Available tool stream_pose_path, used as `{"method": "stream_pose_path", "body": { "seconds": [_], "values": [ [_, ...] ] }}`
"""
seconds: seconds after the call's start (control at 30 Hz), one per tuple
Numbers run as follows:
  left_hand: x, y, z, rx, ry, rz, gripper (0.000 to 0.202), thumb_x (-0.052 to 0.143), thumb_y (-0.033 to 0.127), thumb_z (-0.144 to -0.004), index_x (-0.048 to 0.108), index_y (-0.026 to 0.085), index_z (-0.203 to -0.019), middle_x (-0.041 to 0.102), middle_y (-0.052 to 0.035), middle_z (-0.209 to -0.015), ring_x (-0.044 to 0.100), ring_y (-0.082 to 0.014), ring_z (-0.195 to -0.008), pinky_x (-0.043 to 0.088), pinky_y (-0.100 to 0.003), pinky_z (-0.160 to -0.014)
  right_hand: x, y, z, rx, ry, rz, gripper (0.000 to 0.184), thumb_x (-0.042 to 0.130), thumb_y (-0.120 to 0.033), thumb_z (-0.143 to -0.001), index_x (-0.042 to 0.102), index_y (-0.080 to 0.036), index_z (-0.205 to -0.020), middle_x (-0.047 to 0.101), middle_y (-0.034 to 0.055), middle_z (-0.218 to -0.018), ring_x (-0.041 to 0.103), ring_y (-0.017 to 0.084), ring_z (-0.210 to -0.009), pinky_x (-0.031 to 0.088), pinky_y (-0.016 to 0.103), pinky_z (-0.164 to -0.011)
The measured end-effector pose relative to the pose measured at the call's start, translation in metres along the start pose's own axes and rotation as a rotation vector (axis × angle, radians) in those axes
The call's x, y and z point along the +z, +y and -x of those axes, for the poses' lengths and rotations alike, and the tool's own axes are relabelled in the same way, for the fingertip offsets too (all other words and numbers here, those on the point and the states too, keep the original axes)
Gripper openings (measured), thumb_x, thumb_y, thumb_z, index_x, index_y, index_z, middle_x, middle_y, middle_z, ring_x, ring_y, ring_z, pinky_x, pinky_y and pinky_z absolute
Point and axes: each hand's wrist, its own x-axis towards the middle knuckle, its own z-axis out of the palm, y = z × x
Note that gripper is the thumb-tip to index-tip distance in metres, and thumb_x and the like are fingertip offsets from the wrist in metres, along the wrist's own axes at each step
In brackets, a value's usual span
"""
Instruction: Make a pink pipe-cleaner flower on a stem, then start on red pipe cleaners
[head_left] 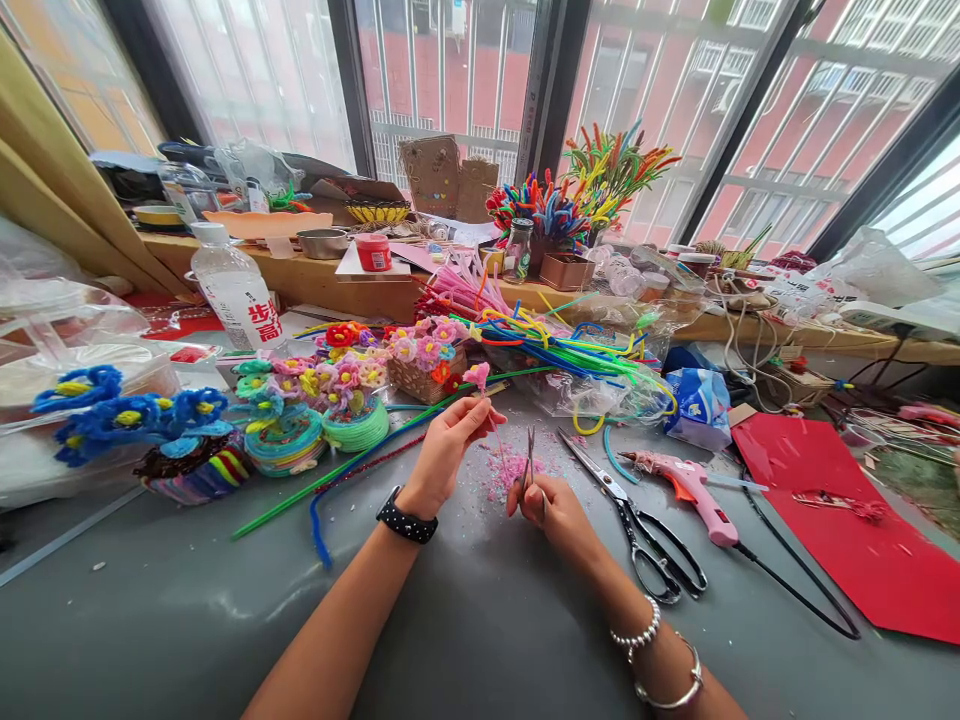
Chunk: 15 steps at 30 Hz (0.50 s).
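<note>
Between the thumb and fingers of my left hand [451, 440] is a pink pipe-cleaner flower [478, 375], its bloom upright above the fingertips. A thin pink stem slants down from it toward the right. My right hand [553, 507] is closed around a small pair of scissors [529, 462] whose blades point up, close to the stem. Whether the blades touch the stem I cannot tell. Beneath both hands, pink and blue fuzz clippings [504, 470] are scattered on the grey table [465, 620].
Large black-handled scissors [646, 535] and a pink glue gun [694, 490] lie to the right, beside a red sheet [847, 510]. Pots of fuzzy flowers [352, 428] stand left. Behind lie bundled pipe cleaners [555, 340] and a water bottle [234, 290].
</note>
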Motion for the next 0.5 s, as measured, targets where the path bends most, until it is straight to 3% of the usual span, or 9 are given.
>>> {"method": "stream_pose_path", "body": {
  "seconds": [0.23,0.5],
  "values": [
    [0.0008,0.0003,-0.0002,-0.014,0.031,0.023,0.016,0.061,0.029,-0.066,0.057,0.014,-0.064,0.059,0.0003,-0.065,0.048,-0.007,-0.06,0.037,-0.019,-0.062,0.0028,-0.0024,-0.0013,-0.005,-0.09,0.168,0.073,0.02,-0.077,-0.062,0.054,-0.013,-0.052,0.043,-0.0003,-0.049,0.036,0.01,-0.048,0.026,0.022,-0.046],
    [0.0037,-0.0008,0.0012,-0.002,-0.019,0.006,0.014,0.06,0.028,-0.068,0.054,0.015,-0.065,0.059,0.0007,-0.064,0.047,-0.0066,-0.06,0.036,-0.018,-0.061,0.0026,-0.0012,0.0018,-0.054,-0.282,-0.075,0.075,0.018,-0.076,-0.064,0.058,-0.013,-0.058,0.03,-0.0047,-0.045,0.028,0.007,-0.043,0.021,0.022,-0.043]
  ]
}}
